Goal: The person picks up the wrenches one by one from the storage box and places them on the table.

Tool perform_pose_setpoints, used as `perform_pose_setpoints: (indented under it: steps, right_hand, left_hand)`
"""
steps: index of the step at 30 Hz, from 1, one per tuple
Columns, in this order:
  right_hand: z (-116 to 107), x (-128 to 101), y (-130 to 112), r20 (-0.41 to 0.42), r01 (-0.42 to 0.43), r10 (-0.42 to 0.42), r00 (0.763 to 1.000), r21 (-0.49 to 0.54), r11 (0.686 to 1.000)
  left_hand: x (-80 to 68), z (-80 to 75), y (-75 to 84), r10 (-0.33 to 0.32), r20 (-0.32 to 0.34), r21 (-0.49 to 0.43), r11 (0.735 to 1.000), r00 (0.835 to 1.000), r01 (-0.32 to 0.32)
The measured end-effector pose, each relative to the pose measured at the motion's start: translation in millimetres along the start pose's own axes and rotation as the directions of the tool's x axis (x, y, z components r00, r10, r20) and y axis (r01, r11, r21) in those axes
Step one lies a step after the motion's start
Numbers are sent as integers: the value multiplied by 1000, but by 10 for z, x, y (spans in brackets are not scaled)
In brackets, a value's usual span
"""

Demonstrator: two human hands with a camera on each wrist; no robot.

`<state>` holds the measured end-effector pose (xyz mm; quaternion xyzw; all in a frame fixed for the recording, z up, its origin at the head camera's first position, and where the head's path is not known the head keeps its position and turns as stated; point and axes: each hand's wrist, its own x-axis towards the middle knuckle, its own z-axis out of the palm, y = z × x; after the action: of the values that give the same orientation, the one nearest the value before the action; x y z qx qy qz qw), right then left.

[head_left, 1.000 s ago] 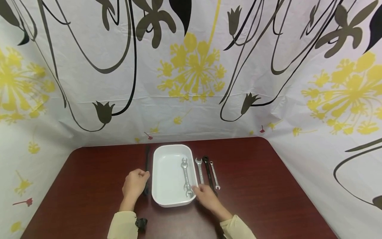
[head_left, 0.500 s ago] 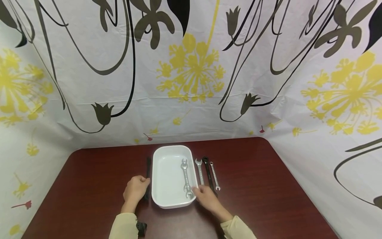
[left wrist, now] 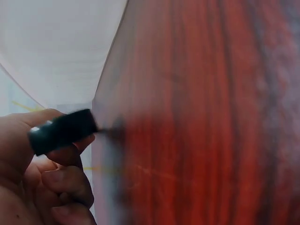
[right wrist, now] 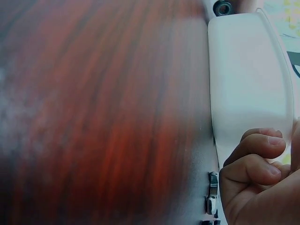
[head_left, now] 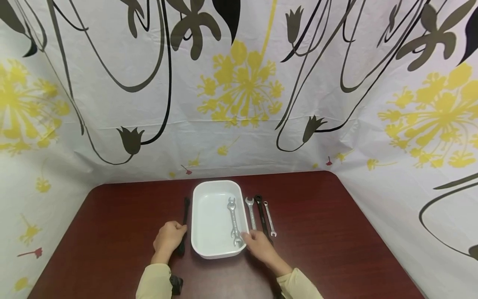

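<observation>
My left hand [head_left: 168, 238] pinches a long black wrench [head_left: 186, 211] along the left side of a white tray [head_left: 209, 224]. Thumb and fingers cover its middle. In the left wrist view, the near end of the black wrench [left wrist: 63, 132] sticks out past the curled fingers; whether it touches the table cannot be told. My right hand [head_left: 259, 247] grips the tray's rim at the near right corner, fingers curled in the right wrist view. Inside the tray, silver open-end wrenches [head_left: 234, 222] lie along the right side, overlapping.
To the right of the tray lie a silver wrench [head_left: 251, 214], a black ring wrench [head_left: 262, 216] and a smaller silver combination wrench [head_left: 269, 220]. The dark red table [head_left: 317, 241] meets a patterned cloth [head_left: 246, 149] behind. A small black device [head_left: 176, 285] sits at the left wrist.
My left hand has come slightly toward me, bringing the black wrench nearer along the tray's left side. The right hand and the tray have stayed in place.
</observation>
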<state>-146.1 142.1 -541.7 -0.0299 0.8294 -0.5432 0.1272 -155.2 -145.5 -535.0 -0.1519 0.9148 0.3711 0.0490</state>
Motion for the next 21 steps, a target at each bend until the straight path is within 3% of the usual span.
perform_pose_setpoints:
  steps: [10, 21]
  right_hand:
    - [-14, -17, -33, 7, -1, 1, 1000, -1, 1000]
    - [-10, -24, -5, 9, -5, 5, 1000, 14, 1000]
  left_hand:
    - [11, -25, -21, -17, 50, 29, 999, 999, 16]
    - [12, -115, 22, 8, 70, 221, 975, 998, -23]
